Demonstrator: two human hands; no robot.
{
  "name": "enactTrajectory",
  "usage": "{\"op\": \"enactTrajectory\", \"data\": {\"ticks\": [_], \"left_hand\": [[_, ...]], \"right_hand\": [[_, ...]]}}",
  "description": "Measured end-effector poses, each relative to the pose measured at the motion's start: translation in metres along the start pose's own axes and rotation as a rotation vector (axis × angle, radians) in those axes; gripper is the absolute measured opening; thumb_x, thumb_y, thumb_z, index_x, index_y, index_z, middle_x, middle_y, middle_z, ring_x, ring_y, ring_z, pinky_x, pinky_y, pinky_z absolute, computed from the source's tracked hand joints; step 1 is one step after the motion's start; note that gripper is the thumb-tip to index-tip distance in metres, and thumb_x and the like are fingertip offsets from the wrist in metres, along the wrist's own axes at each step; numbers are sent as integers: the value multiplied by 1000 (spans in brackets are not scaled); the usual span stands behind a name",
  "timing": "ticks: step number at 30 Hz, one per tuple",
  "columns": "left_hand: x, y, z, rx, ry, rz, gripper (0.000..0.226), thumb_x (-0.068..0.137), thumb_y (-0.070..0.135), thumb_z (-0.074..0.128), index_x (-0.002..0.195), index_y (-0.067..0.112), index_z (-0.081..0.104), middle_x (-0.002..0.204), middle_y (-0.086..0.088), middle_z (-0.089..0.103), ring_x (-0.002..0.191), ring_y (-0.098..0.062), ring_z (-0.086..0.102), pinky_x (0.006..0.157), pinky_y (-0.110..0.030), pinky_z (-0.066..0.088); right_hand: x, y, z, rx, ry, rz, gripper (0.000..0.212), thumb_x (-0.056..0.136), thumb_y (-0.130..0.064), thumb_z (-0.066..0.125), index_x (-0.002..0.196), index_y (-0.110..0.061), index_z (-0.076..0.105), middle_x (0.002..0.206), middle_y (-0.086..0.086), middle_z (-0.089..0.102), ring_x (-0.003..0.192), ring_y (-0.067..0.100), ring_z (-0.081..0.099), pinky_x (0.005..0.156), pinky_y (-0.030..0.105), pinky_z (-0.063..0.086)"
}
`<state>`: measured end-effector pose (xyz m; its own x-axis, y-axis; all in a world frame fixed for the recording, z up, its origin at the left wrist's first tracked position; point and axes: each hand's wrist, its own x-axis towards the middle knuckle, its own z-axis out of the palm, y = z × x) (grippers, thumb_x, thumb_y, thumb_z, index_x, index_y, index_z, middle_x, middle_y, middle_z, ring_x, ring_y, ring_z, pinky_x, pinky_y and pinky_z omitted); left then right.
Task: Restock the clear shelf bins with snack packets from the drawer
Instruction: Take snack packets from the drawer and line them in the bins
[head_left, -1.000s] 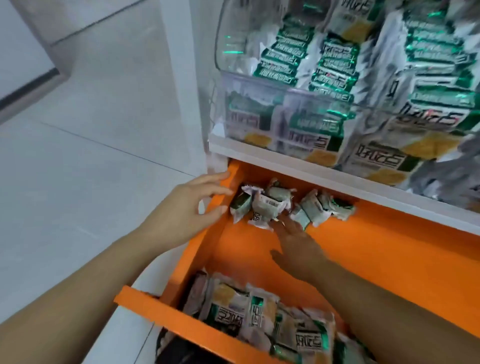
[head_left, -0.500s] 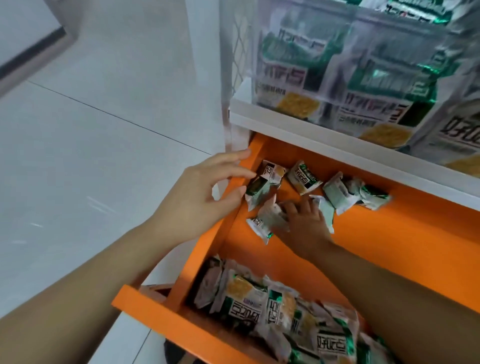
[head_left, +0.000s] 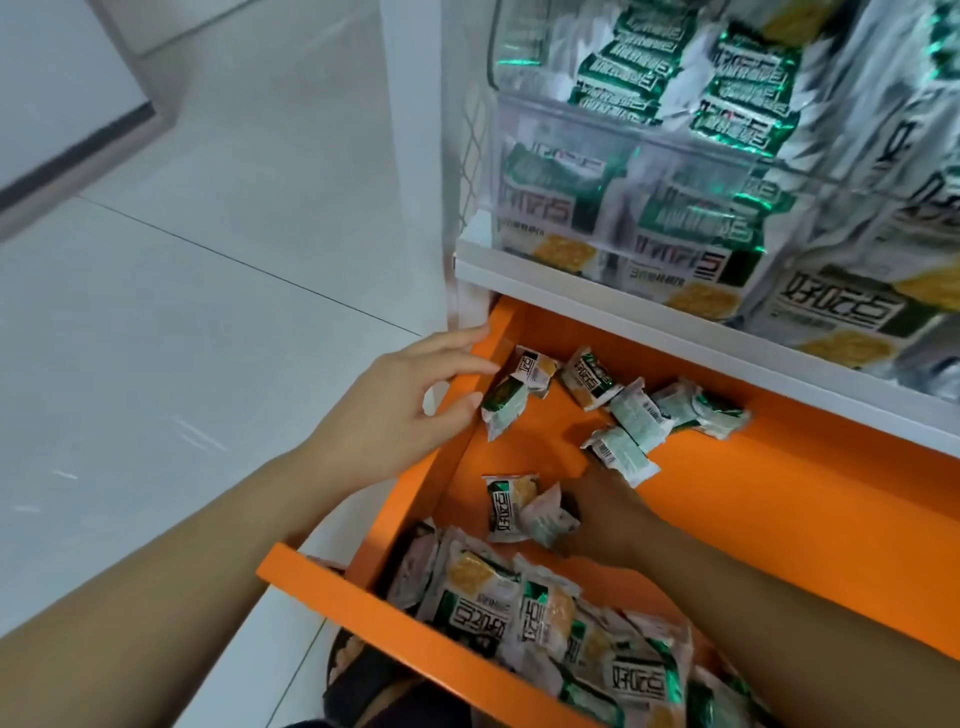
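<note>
The orange drawer (head_left: 779, 493) stands pulled out under the white shelf (head_left: 613, 309). Several small green-and-white snack packets (head_left: 592, 382) lie scattered at its back, and a pile of packets (head_left: 540, 613) fills its front. My left hand (head_left: 405, 405) rests on the drawer's left wall, fingers over the top edge. My right hand (head_left: 608, 519) is low inside the drawer, fingers curled on a pale packet (head_left: 548, 514), with a second packet (head_left: 504, 506) touching it. Clear bins (head_left: 561, 130) above the shelf hold many of the same packets.
The white frame post (head_left: 415, 130) of the shelf unit rises left of the bins. Pale floor tiles (head_left: 182, 312) spread to the left. A dark sandal on a foot (head_left: 363, 680) shows below the drawer's front lip.
My right hand has drawn back from the rear cluster toward the drawer's middle, bringing two packets with it. The left hand stays on the drawer wall. The view tilted up slightly.
</note>
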<state>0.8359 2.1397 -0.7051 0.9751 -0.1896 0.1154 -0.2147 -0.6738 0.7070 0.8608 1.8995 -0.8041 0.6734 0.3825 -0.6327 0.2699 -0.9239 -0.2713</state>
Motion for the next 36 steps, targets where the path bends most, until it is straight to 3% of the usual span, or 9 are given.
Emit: {"op": "enactTrajectory", "data": {"ticks": [2,4,7,12,16,20,24,31,36], "left_hand": [[-1,3,-6,49,-56,-5,31,91,30,60,121,36,61,146,18,38,124,13,37,98,1,24],[0,10,-16,83,-134,-35,33,90,33,62,123,36,60,147,18,36,116,10,44,90,4,27],[4,25,-36,168,-253,-104,34,90,34,63,124,34,60,144,14,43,101,-1,56,75,1,34],[4,71,-67,308,-378,-158,31,92,35,58,123,31,61,129,8,57,102,-6,57,82,-18,40],[3,142,-77,281,-418,-78,32,93,38,55,124,29,60,113,17,56,99,0,55,84,-15,39],[-1,208,-66,82,-478,-7,35,95,43,52,128,32,55,121,17,56,110,-1,55,100,-26,43],[-13,262,-43,-208,-502,-105,38,97,47,41,131,34,53,129,8,57,113,-9,57,99,-31,48],[-15,296,0,-619,-459,-158,29,88,37,61,117,39,60,124,9,61,118,-9,54,104,-36,44],[5,293,14,-748,-189,-228,45,81,20,74,118,42,58,130,2,49,113,-19,56,103,-43,43]], "right_hand": [[-18,-3,-8,-41,22,-62,28,77,-31,74,94,-26,53,115,7,42,96,25,49,65,26,37],[-40,-8,-19,-88,85,-114,26,78,-27,72,83,-25,46,109,2,40,85,20,46,62,27,34],[-78,-14,-39,-115,182,-172,26,79,-32,71,94,-18,54,108,-3,36,83,16,47,66,28,37],[-155,-23,-74,-138,337,-300,46,82,-42,70,121,-23,54,129,-7,35,102,14,51,79,24,42],[-216,-25,-99,-140,518,-438,43,81,-39,73,119,-32,55,130,-9,37,102,13,54,74,20,41],[-273,-21,-123,-147,675,-550,47,74,-32,79,109,-39,49,122,-9,40,87,12,58,63,24,47],[-320,-5,-130,-193,871,-612,49,72,-25,81,106,-36,47,123,-7,40,86,13,54,63,24,44],[-355,19,-123,-291,1064,-646,23,82,-32,47,105,-31,49,126,-3,42,109,13,48,78,19,43],[-347,46,-123,-120,1110,-486,62,65,4,80,106,-31,49,133,-1,39,118,18,44,79,35,54]]}}
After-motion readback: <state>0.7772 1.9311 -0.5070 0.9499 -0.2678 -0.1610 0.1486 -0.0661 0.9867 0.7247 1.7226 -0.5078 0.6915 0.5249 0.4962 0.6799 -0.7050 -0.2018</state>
